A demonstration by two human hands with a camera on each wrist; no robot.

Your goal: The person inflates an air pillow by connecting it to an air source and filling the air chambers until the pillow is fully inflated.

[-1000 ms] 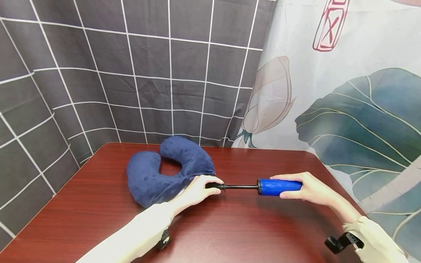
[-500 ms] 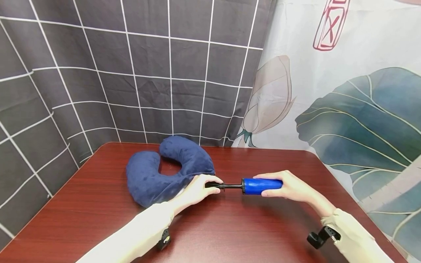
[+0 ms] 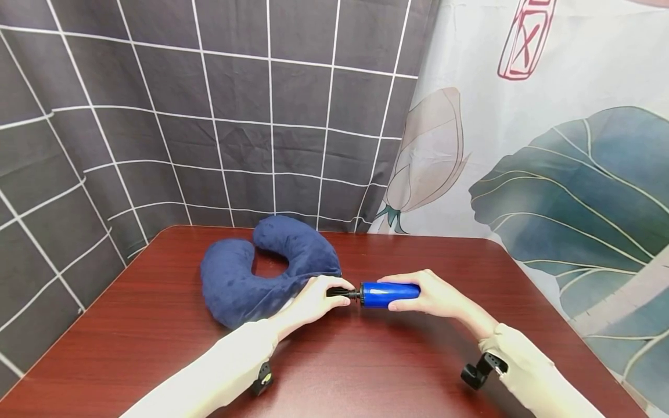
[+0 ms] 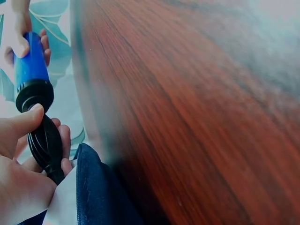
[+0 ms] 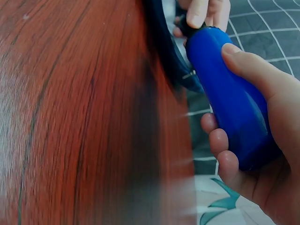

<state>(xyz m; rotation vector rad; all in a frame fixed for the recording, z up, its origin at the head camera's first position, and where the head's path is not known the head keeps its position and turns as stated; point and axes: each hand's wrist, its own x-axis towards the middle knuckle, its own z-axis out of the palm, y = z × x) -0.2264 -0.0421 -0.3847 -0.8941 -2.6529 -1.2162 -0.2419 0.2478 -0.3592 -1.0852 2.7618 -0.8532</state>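
Note:
A hand pump has a blue barrel (image 3: pixel 384 294) and a ribbed black end (image 4: pixel 45 140). My left hand (image 3: pixel 312 302) holds the black end, fingers and thumb around it. Around the far end of the barrel curl the fingers of my right hand (image 3: pixel 436 296). The black rod between them is almost wholly hidden, the barrel sitting close against the left fingertips. Behind and under my left hand lies a navy U-shaped neck pillow (image 3: pixel 230 284). In the left wrist view its cover parts along a zipper (image 4: pixel 80 187), and white inner material (image 4: pixel 63 201) shows beside the black end.
The reddish-brown wooden table (image 3: pixel 376 360) spreads beneath both hands. A dark grid-patterned curtain (image 3: pixel 235 87) hangs behind it, and a white cloth with painted leaves (image 3: pixel 575 191) covers the right side. A black wrist device (image 3: pixel 483 370) sits on the right sleeve.
My right hand has moved steadily left with the barrel, so the exposed rod has shrunk from long to almost nothing. The left hand and the pillow have stayed in place.

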